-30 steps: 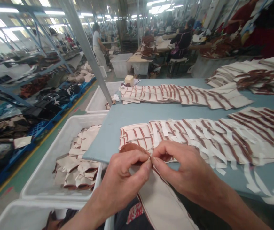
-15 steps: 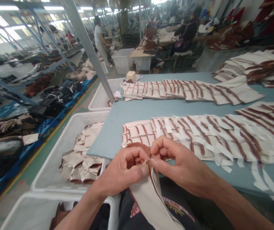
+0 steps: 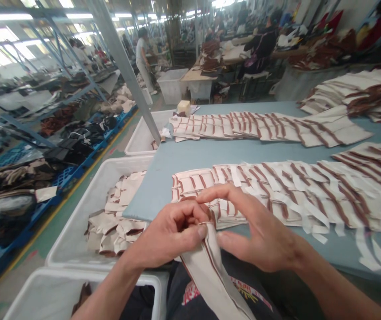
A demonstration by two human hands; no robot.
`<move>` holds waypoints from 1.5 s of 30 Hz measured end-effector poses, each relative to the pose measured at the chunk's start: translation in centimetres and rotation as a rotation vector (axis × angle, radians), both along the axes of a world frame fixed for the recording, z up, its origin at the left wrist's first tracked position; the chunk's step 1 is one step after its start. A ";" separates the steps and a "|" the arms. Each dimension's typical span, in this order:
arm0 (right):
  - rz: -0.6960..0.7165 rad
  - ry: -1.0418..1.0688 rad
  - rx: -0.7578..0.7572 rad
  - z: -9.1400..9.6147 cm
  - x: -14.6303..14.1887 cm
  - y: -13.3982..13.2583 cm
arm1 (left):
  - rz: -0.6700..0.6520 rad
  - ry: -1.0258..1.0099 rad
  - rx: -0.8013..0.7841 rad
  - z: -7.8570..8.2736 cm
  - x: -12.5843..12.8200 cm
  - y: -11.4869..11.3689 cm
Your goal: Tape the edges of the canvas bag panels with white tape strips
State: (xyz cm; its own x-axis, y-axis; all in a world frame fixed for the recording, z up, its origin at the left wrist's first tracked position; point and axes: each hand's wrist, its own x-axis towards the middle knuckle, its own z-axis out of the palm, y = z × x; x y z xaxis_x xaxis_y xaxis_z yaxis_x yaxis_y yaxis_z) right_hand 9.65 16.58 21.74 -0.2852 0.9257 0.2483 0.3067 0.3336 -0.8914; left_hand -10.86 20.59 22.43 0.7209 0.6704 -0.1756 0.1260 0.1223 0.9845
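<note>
A cream fabric strip with brown edging (image 3: 206, 278) hangs down over my lap from my left hand (image 3: 175, 231). Thumb and fingers of that hand pinch its upper end. My right hand (image 3: 255, 226) is spread beside the strip, thumb apart from the index finger, which reaches over towards the left fingertips. Whether a right fingertip touches the cloth I cannot tell. Just beyond both hands, a row of overlapping cream pieces with brown edges (image 3: 193, 180) lies on the blue-grey table (image 3: 177, 155). White tapes (image 3: 300, 206) trail across that row.
A second row of cream pieces (image 3: 253, 124) lies farther back, with a stack (image 3: 353, 93) at the right. White bins (image 3: 73, 231) stand left of the table, one holding cream pieces (image 3: 117, 235). A slanted metal post (image 3: 126, 71) rises by the table's corner. Other people work beyond.
My right hand has let go of the strip's upper end and opened, its thumb moving away to the right. My left hand keeps its pinch. The view has shifted slightly.
</note>
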 end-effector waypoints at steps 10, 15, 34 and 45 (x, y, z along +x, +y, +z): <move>0.136 -0.257 0.138 0.6 1.2 3.3 | 0.219 -0.006 0.121 -0.9 1.4 0.7; 0.102 -0.307 0.136 0.2 1.5 3.0 | 0.219 0.006 0.050 -1.6 1.7 0.5; 0.030 -0.635 0.029 1.5 0.6 0.4 | 0.026 0.126 0.294 -0.3 1.6 0.4; 0.033 -0.712 0.024 1.4 0.3 0.1 | -0.233 0.354 0.757 1.1 1.0 0.5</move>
